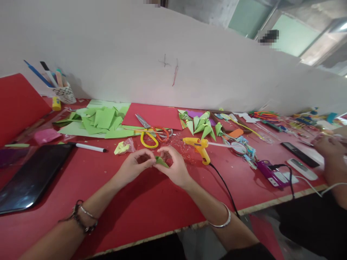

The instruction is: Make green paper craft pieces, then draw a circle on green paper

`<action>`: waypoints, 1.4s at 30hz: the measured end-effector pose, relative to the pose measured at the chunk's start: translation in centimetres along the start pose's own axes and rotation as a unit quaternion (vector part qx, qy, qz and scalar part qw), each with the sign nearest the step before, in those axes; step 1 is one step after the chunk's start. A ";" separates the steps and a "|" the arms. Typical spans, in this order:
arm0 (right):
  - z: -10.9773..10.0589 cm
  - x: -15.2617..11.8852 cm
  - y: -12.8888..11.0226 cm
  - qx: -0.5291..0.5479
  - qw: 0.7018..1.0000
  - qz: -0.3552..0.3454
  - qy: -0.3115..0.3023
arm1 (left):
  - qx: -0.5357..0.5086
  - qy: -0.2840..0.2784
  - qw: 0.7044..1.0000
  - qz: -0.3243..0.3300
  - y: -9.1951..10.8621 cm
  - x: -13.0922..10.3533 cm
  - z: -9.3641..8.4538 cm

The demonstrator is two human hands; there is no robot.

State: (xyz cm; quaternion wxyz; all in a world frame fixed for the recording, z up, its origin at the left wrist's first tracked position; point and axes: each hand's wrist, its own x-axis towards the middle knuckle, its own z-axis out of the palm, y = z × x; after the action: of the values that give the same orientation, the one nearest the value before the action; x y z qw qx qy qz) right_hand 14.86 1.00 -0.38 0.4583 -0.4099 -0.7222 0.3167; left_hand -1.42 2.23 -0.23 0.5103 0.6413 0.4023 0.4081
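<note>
Between my two hands is a small piece of green paper, partly covered by the fingers. My left hand pinches its left end with thumb and fingertips. On the other side, my right hand has its fingers closed round the paper. Just beyond the hands lie scissors with yellow and orange handles. A yellow glue gun rests to the right of my right hand, its nozzle pointing left. Crumpled yellow paper in clear plastic sits near my left hand.
Cut green paper pieces and a red sheet lie at the back. Folded green cones are right of them. A black tablet-like slab lies left; a purple power strip lies right. Another person's hand is at far right.
</note>
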 end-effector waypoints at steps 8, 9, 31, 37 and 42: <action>-0.2 0.1 -0.4 0.011 1.000 -0.007 -0.017 | 0.003 0.102 0.994 0.033 0.4 0.0 0.0; -0.2 0.1 -0.5 0.014 0.999 -0.011 -0.027 | 0.034 0.116 0.992 0.044 0.5 -0.1 0.0; 0.2 -0.1 -0.6 0.016 0.998 -0.023 -0.062 | 0.123 0.194 0.971 0.059 -0.1 -0.1 -0.2; 0.1 -0.1 -0.6 0.010 0.998 -0.027 -0.058 | 0.142 0.194 0.968 0.077 0.2 0.0 -0.6; 0.4 -0.1 -0.4 0.006 0.998 -0.026 -0.058 | 0.242 0.139 0.945 0.171 0.6 -0.4 -0.2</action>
State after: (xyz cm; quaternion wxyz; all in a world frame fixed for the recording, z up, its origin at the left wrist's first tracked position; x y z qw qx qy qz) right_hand 14.45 0.73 -0.26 0.4264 -0.3693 -0.7560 0.3322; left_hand -1.72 1.85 0.33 0.2016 0.7411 0.4404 0.4649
